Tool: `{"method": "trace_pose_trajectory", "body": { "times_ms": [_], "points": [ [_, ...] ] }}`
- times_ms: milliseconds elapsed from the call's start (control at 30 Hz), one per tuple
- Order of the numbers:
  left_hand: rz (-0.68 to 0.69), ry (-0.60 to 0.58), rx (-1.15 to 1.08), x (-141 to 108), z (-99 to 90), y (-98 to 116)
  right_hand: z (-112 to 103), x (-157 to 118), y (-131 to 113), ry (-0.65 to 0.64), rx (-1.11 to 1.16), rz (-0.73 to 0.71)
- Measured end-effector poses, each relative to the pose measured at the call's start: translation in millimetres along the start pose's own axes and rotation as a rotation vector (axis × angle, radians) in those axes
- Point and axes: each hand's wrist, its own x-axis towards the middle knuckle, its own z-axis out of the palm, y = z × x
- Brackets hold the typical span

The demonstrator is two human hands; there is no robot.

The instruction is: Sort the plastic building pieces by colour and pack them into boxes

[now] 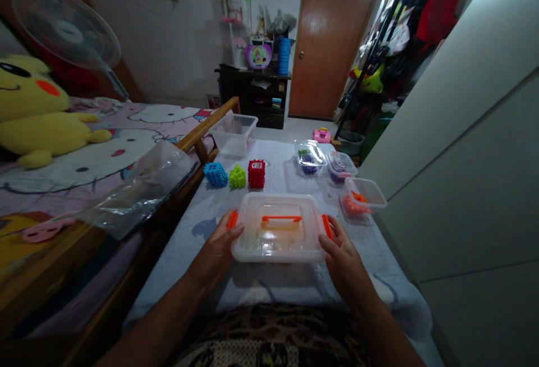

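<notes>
A translucent plastic box [280,246] with a closed lid and an orange top handle is near the front of the cloth-covered table. My left hand [219,243] grips its left side by the orange latch, thumb on the lid edge. On the opposite side my right hand [342,249] holds the box by the other orange latch. Behind the box stand a blue block cluster [215,174], a yellow-green cluster [237,177] and a red cluster [256,174].
An open clear bin [234,136] stands at the table's back left. Along the right are a clear container with green and purple pieces [310,159], a purple-filled tub [341,168] and a tub with orange pieces [357,204]. A wooden bed rail [210,123] borders the left.
</notes>
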Motion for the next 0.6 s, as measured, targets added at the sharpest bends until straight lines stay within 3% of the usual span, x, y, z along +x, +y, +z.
{"method": "trace_pose_trajectory", "body": {
  "times_ms": [133, 267, 600],
  "points": [
    [0.088, 0.062, 0.092, 1.0, 2.8, -1.7, 2.4, 0.0, -3.4, 0.017, -0.249, -0.152],
    [0.149, 0.029, 0.172, 0.6, 4.4, -1.5, 3.9, -2.0, -3.0, 0.037, -0.469, -0.177],
    [0.304, 0.1, 0.539, 0.3, 7.6, 10.2, 7.6, -2.4, -9.0, -0.002, -0.748, -0.324]
  ]
}}
